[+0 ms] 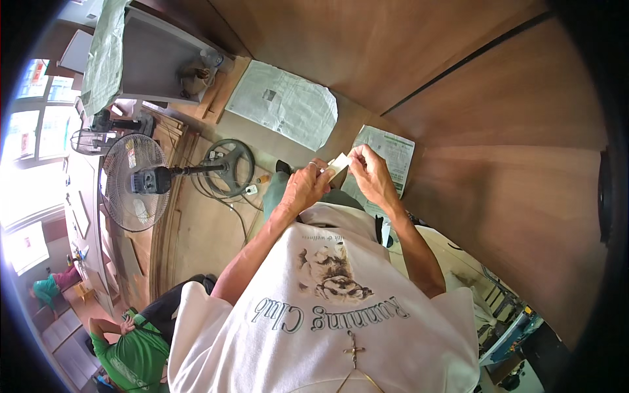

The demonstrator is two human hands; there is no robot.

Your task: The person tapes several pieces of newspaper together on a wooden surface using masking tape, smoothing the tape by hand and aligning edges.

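Observation:
My left hand (305, 187) is closed round a small pale flat piece (338, 164), held out in front of my waist. I cannot make out whether this piece is paper, card or thin wood. My right hand (372, 171) pinches at its far right end, thumb and fingertips pressed together. Both hands are at nearly the same height, their fingertips close to each other. Behind the right hand a sheet of newspaper (397, 149) lies at the foot of the brown wooden panel (498, 124).
Left of me stands a pedestal fan (149, 182) on a round black base (227, 168), cables looping beside it. Another newspaper sheet (288, 98) lies ahead. A grey cabinet (157, 52) rises far left. A person in green (134, 357) is at lower left; tools lie behind at right.

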